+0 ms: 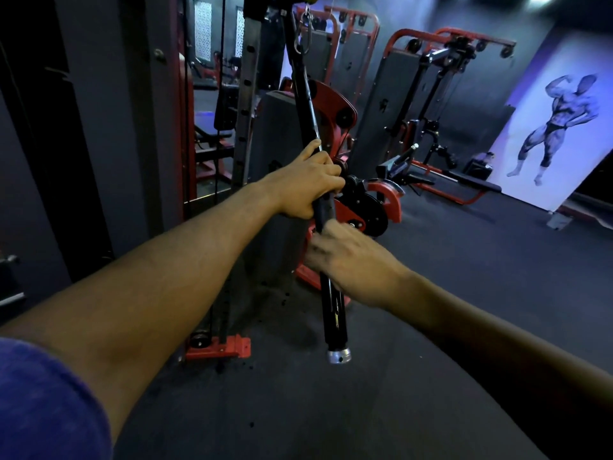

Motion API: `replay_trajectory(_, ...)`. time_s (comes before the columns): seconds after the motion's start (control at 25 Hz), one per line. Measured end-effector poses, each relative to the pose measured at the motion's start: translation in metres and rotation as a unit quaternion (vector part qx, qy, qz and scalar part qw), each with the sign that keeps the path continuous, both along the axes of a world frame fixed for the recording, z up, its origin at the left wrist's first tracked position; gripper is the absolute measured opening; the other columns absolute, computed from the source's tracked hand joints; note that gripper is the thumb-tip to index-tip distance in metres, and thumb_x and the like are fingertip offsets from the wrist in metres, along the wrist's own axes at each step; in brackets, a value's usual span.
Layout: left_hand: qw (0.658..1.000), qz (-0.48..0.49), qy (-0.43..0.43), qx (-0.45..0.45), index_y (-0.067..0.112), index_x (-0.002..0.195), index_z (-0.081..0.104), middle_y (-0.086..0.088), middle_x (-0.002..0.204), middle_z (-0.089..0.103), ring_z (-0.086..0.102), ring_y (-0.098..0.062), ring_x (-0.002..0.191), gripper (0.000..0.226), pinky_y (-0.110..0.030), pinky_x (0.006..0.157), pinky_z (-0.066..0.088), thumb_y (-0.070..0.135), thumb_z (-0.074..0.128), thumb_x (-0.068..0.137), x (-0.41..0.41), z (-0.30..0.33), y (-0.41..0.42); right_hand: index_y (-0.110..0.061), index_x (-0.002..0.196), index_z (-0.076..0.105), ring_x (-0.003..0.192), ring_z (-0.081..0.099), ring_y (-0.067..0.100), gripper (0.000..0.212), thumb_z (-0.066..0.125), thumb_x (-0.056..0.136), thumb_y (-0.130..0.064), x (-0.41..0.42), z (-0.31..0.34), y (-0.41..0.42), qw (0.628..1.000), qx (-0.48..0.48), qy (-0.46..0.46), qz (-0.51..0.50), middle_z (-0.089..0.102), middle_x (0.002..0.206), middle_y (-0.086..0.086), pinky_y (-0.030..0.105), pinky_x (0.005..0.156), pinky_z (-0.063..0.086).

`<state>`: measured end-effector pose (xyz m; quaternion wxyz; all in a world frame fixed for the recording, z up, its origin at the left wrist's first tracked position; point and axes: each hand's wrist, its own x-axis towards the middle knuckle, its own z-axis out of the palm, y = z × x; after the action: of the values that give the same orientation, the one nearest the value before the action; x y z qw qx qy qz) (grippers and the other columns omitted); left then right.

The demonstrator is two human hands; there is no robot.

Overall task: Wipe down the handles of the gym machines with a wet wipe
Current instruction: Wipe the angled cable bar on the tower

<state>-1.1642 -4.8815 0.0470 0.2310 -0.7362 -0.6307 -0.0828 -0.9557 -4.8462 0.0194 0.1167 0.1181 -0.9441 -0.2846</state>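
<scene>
A long black bar handle (335,313) hangs almost upright from a carabiner (306,33) on a cable machine, with a silver cap (339,355) at its lower end. My left hand (308,182) grips the bar around its middle. Just below it, my right hand (348,260) is wrapped round the bar and looks blurred. No wet wipe shows; if one is in my right hand, the fingers hide it.
A red and grey weight stack frame (275,167) stands right behind the bar, its red foot (219,348) on the dark rubber floor. More red cable machines (431,94) and a bench (477,185) stand at the back right, beside a wall poster (557,121).
</scene>
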Motion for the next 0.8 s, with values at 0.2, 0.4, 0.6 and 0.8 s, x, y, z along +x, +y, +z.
replay_trajectory(0.2,0.999,-0.013,-0.024,0.031,0.025,0.099,0.061,0.012,0.095,0.042,0.049,-0.021,0.114,0.022,-0.063,0.123,0.010,0.025,0.070,0.080,-0.001,-0.004,0.003,-0.014,0.104,0.073,0.090,0.049,0.021,0.023,0.056,0.090,-0.007,0.017,-0.033,0.002,0.968,-0.218,0.123,0.001,0.063,0.107,0.002,0.025,0.082,0.040)
replay_trajectory(0.4,0.997,-0.020,-0.055,0.047,0.026,0.095,0.058,0.010,0.093,0.045,0.049,-0.021,0.113,0.014,-0.060,0.124,0.005,0.025,0.065,0.082,0.000,-0.009,0.005,-0.017,0.095,0.075,0.100,0.066,0.012,0.026,0.067,0.091,0.007,0.063,-0.089,-0.019,0.786,-0.544,0.292,-0.042,0.072,0.106,-0.005,0.028,0.088,0.050)
replay_trajectory(0.6,0.997,0.002,-0.046,0.054,0.025,0.096,0.058,0.012,0.096,0.041,0.045,-0.019,0.116,0.026,-0.060,0.124,0.006,0.026,0.077,0.079,0.002,-0.014,0.010,-0.015,0.110,0.073,0.105,0.067,0.025,0.018,0.067,0.094,-0.009,0.024,-0.089,0.010,0.431,-0.855,0.278,-0.076,0.074,0.111,0.010,0.049,0.098,0.053)
replay_trajectory(0.8,0.998,0.027,-0.040,0.048,0.029,0.095,0.055,0.014,0.099,0.040,0.046,-0.020,0.119,0.033,-0.061,0.124,0.010,0.033,0.084,0.079,0.002,-0.014,0.006,0.009,0.135,0.054,0.095,0.070,0.028,0.045,0.054,0.098,-0.017,-0.008,-0.069,0.025,0.253,-0.959,0.127,0.014,0.065,0.112,0.029,0.030,0.079,0.058)
